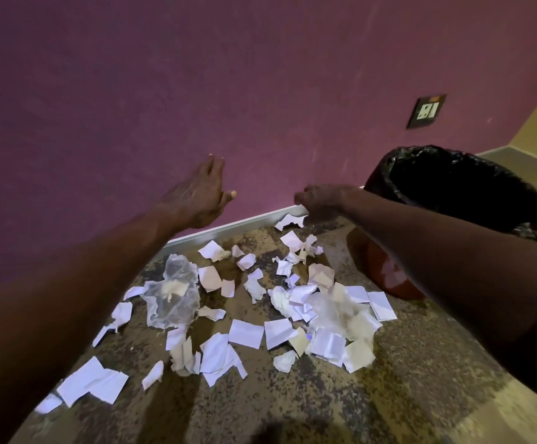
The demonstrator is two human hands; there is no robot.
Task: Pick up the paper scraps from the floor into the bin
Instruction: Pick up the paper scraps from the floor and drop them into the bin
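Purple wall (132, 91); wall socket (426, 111); speckled floor (404, 363).

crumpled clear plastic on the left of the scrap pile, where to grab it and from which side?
Take the crumpled clear plastic at its raised, bunched upper end, nearer the wall, coming down from above. That end stands up off the floor in folds a pinch grip can close on; the lower edges lie flat among paper scraps. Probably floppy, so gather it.
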